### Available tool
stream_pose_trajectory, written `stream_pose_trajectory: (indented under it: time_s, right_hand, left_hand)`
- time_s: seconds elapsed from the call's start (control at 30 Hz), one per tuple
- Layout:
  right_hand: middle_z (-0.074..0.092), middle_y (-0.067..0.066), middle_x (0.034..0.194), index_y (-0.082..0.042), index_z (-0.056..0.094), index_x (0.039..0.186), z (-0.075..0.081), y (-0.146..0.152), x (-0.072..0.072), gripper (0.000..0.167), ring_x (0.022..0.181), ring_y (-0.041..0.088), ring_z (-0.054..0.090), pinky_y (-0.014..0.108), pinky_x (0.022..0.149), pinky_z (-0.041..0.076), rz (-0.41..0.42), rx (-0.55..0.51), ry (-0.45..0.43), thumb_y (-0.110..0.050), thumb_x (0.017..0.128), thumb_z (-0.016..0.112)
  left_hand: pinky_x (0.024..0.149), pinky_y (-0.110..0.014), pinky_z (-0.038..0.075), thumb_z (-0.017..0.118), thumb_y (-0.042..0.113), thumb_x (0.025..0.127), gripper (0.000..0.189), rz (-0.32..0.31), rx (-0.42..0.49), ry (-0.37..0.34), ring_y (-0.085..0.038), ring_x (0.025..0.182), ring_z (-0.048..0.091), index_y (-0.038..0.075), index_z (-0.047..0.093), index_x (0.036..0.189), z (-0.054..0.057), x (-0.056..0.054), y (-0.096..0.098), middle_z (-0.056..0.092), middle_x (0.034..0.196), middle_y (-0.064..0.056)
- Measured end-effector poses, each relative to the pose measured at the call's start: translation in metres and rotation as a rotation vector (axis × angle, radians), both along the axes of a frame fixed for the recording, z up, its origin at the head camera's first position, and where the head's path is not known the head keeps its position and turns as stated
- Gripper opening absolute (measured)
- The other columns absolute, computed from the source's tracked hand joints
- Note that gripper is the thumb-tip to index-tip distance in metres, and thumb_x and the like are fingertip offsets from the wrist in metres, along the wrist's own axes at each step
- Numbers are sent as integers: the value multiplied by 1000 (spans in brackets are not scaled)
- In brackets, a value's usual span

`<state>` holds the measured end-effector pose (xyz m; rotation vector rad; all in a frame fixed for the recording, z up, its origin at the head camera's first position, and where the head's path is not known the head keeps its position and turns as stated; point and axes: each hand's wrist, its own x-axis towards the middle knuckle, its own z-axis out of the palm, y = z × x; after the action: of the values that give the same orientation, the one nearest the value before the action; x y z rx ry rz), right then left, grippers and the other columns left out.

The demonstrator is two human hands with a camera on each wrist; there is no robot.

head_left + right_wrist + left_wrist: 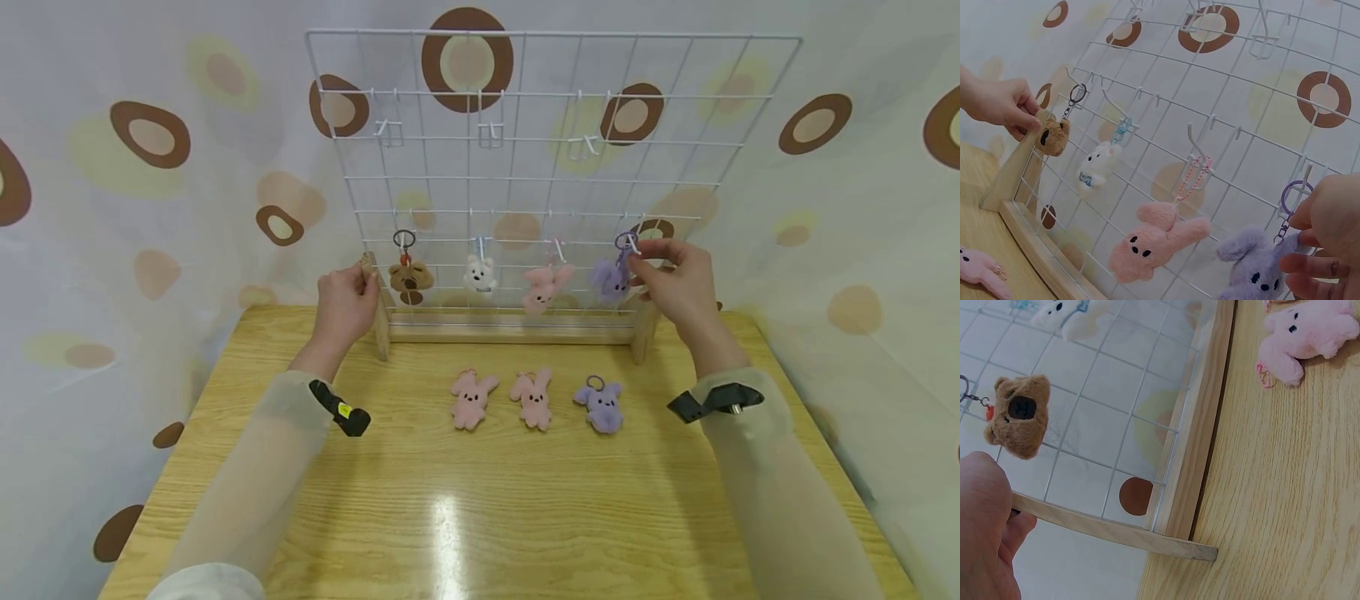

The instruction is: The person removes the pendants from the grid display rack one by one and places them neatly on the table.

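Observation:
My left hand [348, 304] grips the top of the wooden post [1116, 531] at the rack's left end. On the far right, a purple plush keychain [611, 282] hangs by its purple ring [1289, 199] from a white hook. My right hand [678, 279] pinches it near the chain, thumb and fingertips beside the ring and the plush's ear. Along the same row hang a brown bear keychain [410, 279] close to my left hand, a white plush keychain [480, 275] with a blue clasp, and a pink rabbit keychain [1154, 244] tilted sideways.
Two pink rabbit keychains [470, 400] [535, 400] and another purple one [602, 407] lie face up on the wooden table [375, 500] before the rack. Higher on the white wire grid [555, 34], three more hooks are fixed. Patterned cloth [187, 250] surrounds the table's back and sides.

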<state>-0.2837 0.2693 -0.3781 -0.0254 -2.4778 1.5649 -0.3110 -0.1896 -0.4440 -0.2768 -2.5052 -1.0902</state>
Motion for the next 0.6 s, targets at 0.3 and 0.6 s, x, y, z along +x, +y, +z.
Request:
stream_pose_trajectory:
  time_s: [0.3,0.6]
  right_hand:
    - [64,2,114,-1,65,129,3,-3,-6,36,77,11,71,25,61,57,-22,1,-17,-26,104,71]
    - [65,-1,109,-3,67,117,-2,-12,-5,28,71,9,71,23,59,56,-89,-84,0,-26,103,72]
  left_hand:
    - [45,-29,28,56,9,108,27,2,-11,-8,-16,46,41,-1,66,85,3,1,0,52,54,-4]
    - [45,-29,29,57,9,108,26,2,-10,-12,-16,46,40,0,66,85,2,1,-1,49,53,-3]
